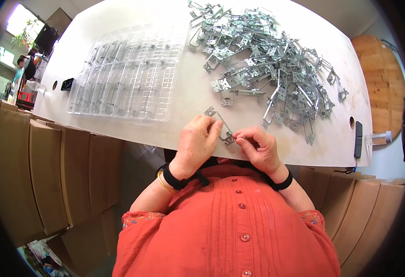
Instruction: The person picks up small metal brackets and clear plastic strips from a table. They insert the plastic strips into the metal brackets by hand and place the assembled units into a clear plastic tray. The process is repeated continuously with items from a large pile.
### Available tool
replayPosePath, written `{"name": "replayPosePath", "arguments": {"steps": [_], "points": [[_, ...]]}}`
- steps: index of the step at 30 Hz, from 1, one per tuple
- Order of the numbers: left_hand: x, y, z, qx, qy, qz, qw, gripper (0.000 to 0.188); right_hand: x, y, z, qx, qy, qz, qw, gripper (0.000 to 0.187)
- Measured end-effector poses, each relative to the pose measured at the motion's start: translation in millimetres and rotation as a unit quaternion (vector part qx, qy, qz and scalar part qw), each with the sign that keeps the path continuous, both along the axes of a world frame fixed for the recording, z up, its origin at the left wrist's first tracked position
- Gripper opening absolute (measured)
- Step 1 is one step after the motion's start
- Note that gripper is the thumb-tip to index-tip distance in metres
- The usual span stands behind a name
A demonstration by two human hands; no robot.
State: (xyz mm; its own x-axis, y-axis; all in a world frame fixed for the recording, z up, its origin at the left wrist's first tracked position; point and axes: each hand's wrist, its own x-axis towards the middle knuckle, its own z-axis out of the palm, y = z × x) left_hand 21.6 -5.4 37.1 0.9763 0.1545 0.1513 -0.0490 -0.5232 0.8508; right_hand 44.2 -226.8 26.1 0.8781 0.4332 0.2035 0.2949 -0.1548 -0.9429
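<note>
Both hands work at the near edge of a white table (pixel 175 92). My left hand (pixel 197 141) grips a thin metal frame bracket (pixel 221 123) along one side. My right hand (pixel 258 147) pinches the same bracket's near corner (pixel 231 137) between thumb and fingertips. A large heap of similar metal brackets (pixel 267 64) lies just beyond the hands, spreading to the far right of the table. A clear plastic tray (pixel 128 74) with many narrow slots sits at the far left.
Cardboard boxes (pixel 50 171) stand along the left below the table, and more (pixel 368 207) at the right. A black clip (pixel 67 84) sits at the table's left edge, a black bar (pixel 358 138) at the right edge. A round wooden top (pixel 382 78) stands beyond.
</note>
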Motion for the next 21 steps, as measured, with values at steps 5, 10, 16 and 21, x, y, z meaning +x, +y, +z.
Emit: {"name": "replayPosePath", "arguments": {"steps": [5,10,16,21], "points": [[-4,-15,4,0.013,0.028,-0.02,0.999,0.026,3,1,-1,-0.002,-0.046,0.048,0.998,0.011],[-2,-17,1,0.002,0.041,-0.009,0.999,0.025,5,0,1,-0.011,-0.068,0.059,0.996,0.014],[-4,-7,23,0.108,0.004,0.001,0.994,0.017,0,-1,-3,0.015,-0.021,0.012,1.0,0.012],[-8,-5,24,0.246,-0.109,-0.016,0.963,0.015,-1,-4,-13,0.018,-0.014,-0.03,0.999,0.015]]}}
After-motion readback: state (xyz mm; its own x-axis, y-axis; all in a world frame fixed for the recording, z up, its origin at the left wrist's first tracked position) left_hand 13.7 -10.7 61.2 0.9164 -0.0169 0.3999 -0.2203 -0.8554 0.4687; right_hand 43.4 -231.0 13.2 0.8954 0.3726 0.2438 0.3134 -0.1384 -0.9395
